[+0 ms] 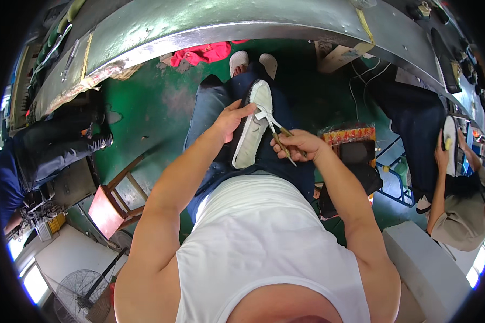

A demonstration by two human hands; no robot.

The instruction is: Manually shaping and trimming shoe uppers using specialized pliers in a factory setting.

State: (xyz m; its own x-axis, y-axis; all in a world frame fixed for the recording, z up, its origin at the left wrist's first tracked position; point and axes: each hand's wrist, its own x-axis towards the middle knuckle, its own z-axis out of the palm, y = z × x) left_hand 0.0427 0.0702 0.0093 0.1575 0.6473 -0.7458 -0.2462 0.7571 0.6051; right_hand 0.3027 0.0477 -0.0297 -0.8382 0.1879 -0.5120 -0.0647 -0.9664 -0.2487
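A shoe [249, 141] lies across my lap with its whitish underside up and a dark edge along its left side. My left hand [234, 118] grips this shoe at its left edge, with the thumb reaching over the underside. Beside the thumb tip, a small white strip [261, 113] stands up from the shoe. My right hand [298, 145] is closed around a scissor-like metal tool [276, 137] with brass-coloured handles. Its silvery tip meets the white strip. Whether the tip is closed on the strip is too small to tell.
A metal-topped workbench [210, 21] curves across the far side. A wooden stool [110, 207] stands at left, a fan [81, 290] at lower left. Red cloth [202, 54] lies under the bench. Another person [461, 215] at right handles a shoe; a seated person [43, 156] is at left.
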